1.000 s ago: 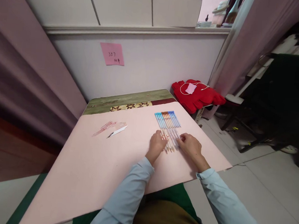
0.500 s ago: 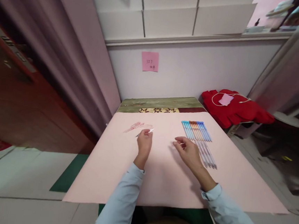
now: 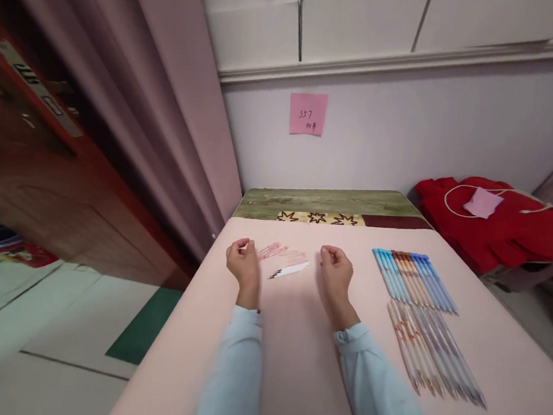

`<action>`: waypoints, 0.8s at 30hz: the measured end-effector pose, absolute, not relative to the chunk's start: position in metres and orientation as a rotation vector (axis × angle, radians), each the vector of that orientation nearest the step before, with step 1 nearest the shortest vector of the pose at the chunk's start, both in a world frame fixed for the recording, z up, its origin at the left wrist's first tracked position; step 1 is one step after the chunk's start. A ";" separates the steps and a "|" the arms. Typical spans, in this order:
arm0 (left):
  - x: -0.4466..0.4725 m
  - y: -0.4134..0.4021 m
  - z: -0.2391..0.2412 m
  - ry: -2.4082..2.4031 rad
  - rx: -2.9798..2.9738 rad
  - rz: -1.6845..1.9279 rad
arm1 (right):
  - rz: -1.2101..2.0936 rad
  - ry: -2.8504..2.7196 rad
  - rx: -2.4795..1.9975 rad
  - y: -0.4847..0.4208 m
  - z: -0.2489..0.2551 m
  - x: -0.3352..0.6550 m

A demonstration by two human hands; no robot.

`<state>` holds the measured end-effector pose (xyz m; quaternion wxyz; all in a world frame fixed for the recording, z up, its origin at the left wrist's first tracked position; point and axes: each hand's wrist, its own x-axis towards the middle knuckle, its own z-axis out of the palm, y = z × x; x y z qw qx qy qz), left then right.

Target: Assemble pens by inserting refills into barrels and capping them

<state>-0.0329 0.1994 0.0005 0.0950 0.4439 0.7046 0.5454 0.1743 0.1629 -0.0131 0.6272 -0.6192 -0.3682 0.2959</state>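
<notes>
My left hand [image 3: 243,266] rests on the pink table cover [image 3: 292,364] with its fingers curled in and nothing visible in them. My right hand [image 3: 334,274] lies a little to the right, thumb and fingers pinched together; whatever they hold is hidden. Between the hands lie a white pen refill [image 3: 289,270] and a few clear pinkish pen parts [image 3: 279,252]. Neither hand touches them. To the right of my right hand is a row of blue and orange pens [image 3: 414,281], with a second row of clear-barrelled pens [image 3: 433,350] nearer me.
The table's far end shows a green wooden top with a star-patterned strip [image 3: 317,217], against a white wall with a pink sticky note [image 3: 307,113]. A red garment with a white cable [image 3: 493,220] lies at the right. A curtain and a wooden door [image 3: 42,167] stand at the left.
Both hands left the pen rows and moved left to either side of the white refill and clear parts. The view swung left and closer. The pens stayed in their rows.
</notes>
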 end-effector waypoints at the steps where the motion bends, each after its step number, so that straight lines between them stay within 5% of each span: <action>1: -0.034 0.200 -0.002 2.113 1.290 1.642 | 0.620 -0.902 -1.456 0.164 -0.016 0.175; 11: -0.057 0.197 0.003 2.145 1.558 1.063 | 0.470 -1.861 -1.454 0.162 -0.014 0.162; 24: -0.061 0.197 0.004 2.117 1.765 0.651 | 0.412 -2.156 -1.472 0.166 -0.007 0.164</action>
